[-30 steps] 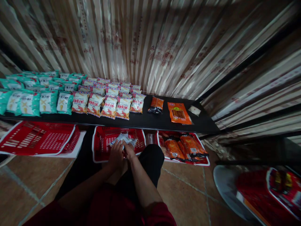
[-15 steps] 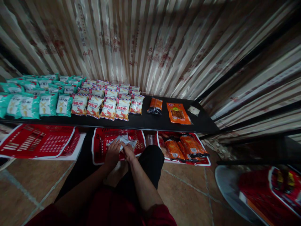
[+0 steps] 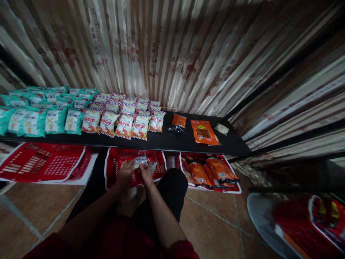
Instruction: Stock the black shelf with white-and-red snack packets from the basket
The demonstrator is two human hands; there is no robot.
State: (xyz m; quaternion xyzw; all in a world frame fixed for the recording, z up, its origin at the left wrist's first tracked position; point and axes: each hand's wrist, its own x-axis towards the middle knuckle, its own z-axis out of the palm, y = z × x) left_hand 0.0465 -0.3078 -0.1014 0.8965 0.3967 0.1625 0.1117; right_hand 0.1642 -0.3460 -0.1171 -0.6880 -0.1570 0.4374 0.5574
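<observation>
Both hands are over the middle red basket (image 3: 107,169), which has a white rim. My left hand (image 3: 125,174) rests at the left side of some pale, shiny packets (image 3: 140,161), its fingers bent against them. My right hand (image 3: 146,173) touches the same packets from the right, fingers stretched forward. Whether either hand grips a packet is too small and dark to tell. Above the basket, on the black shelf (image 3: 172,143), white-and-orange bags (image 3: 140,126) stand in rows beside teal bags (image 3: 35,122).
An orange-and-black packet (image 3: 178,123), a flat orange packet (image 3: 204,132) and a small white packet (image 3: 222,128) lie on the shelf's right part. A red basket (image 3: 40,162) is at left; another (image 3: 235,187) holds orange packets (image 3: 219,168). A grey tub (image 3: 258,212) stands lower right.
My left hand has drawn back slightly to the left and the gap between my hands is wider. More of the basket's inside shows between them.
</observation>
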